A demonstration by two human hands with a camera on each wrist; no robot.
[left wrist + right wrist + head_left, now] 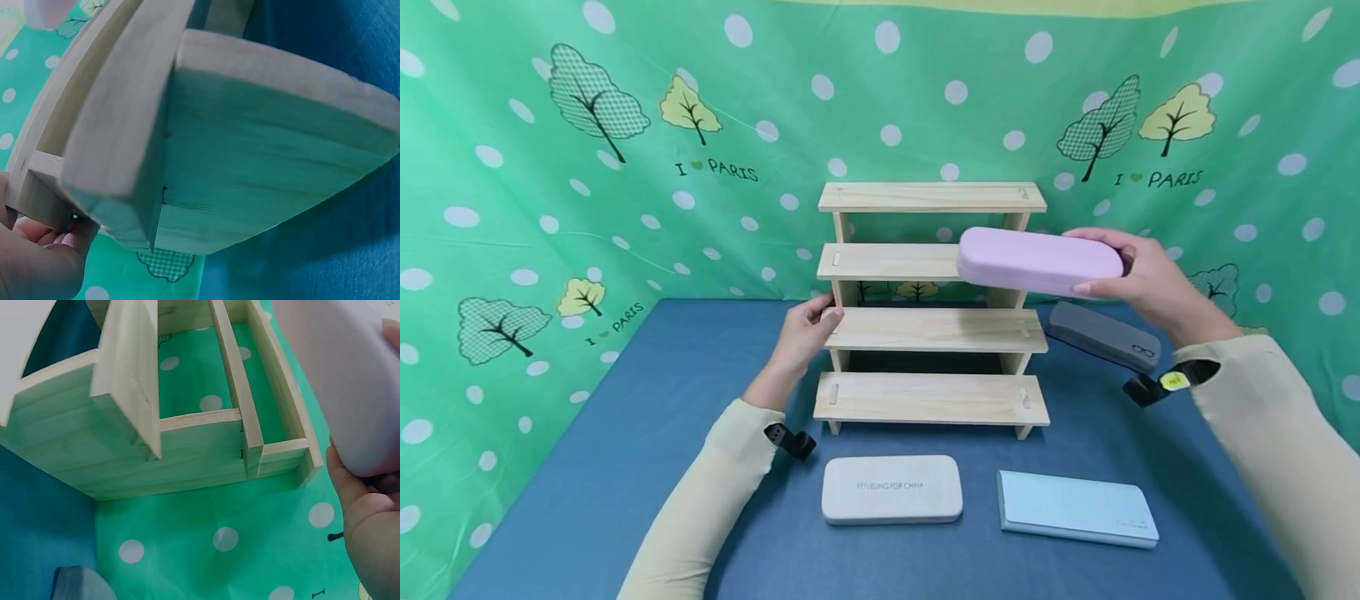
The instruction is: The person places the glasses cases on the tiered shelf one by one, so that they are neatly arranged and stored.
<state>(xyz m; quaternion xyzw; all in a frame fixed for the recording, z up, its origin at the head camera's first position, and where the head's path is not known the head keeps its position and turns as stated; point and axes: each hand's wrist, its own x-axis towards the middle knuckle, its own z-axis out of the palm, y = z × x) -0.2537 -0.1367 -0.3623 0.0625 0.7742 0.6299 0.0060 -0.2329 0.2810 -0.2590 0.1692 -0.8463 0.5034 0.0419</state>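
Observation:
My right hand grips the right end of a lavender glasses case, held in the air before the upper right of a four-tier wooden display shelf. In the right wrist view, the glasses case is apart from the shelf. My left hand holds the shelf's left side near the third tier from the top. Its thumb and fingers bend around the wood edge in the left wrist view, beside the shelf's side panel.
A dark grey glasses case lies right of the shelf. In front are a white case with lettering and a light blue flat case. Behind the blue-covered table hangs a green dotted cloth.

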